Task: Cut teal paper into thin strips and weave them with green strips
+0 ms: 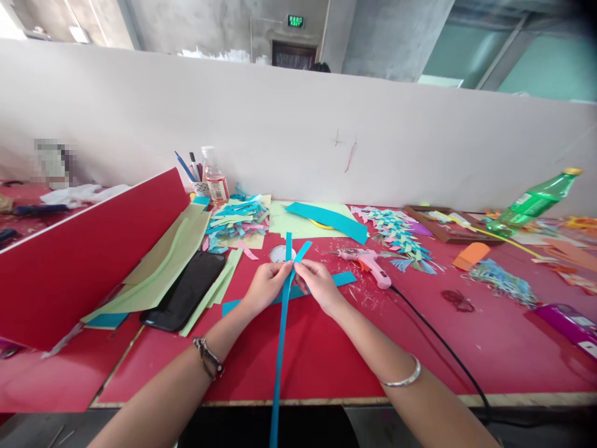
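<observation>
Both my hands meet at the middle of the table, pinching blue paper strips. My left hand grips a long blue paper strip, which hangs down past the table's front edge and sticks up above my fingers. Between the fingertips of my right hand is the slanting end of a blue strip; whether it is part of the same strip I cannot tell. Beneath my hands a wider blue paper strip lies across the red table. A round white lid-like disc is partly hidden behind my left hand.
A pink glue gun with a black cable lies to the right. Left are a black phone and green paper sheets. Behind sit a pile of cut paper pieces and a clear bottle; a green bottle leans far right.
</observation>
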The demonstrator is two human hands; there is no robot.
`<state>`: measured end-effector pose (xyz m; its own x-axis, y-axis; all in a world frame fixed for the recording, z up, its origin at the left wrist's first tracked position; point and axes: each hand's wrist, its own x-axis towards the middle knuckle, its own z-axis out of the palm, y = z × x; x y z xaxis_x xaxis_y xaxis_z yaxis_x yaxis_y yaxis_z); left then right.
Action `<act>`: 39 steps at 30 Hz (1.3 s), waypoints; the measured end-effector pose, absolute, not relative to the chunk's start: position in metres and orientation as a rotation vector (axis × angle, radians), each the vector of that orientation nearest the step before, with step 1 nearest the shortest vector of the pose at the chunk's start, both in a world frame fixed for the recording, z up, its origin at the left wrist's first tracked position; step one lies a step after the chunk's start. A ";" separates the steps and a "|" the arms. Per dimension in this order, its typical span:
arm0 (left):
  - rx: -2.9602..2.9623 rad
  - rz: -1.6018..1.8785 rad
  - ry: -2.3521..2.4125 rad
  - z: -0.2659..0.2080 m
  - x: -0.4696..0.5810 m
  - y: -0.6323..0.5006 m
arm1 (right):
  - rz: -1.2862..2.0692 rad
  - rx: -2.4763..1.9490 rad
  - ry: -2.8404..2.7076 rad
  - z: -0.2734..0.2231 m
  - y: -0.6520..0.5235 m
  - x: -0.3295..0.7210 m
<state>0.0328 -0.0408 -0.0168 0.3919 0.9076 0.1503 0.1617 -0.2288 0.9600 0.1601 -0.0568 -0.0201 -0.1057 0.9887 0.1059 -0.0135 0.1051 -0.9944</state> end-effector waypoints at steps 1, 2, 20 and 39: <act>1.651 0.962 0.982 -0.017 0.033 -0.040 | 1.212 -1.075 -1.317 -0.021 -0.056 0.160; 1.639 0.979 1.008 -0.018 0.033 -0.040 | 1.211 -1.079 -1.306 -0.022 -0.056 0.161; 1.701 0.963 0.987 -0.016 0.031 -0.039 | 1.185 -1.064 -1.333 -0.022 -0.056 0.162; 1.729 1.044 1.009 -0.017 0.031 -0.038 | 1.128 -1.061 -1.383 -0.022 -0.058 0.162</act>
<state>0.0310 -0.0379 -0.0171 0.3243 0.9168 0.2330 0.2014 -0.3076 0.9299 0.1616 -0.0578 -0.0220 -0.0967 0.9805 0.1713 0.0299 0.1749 -0.9841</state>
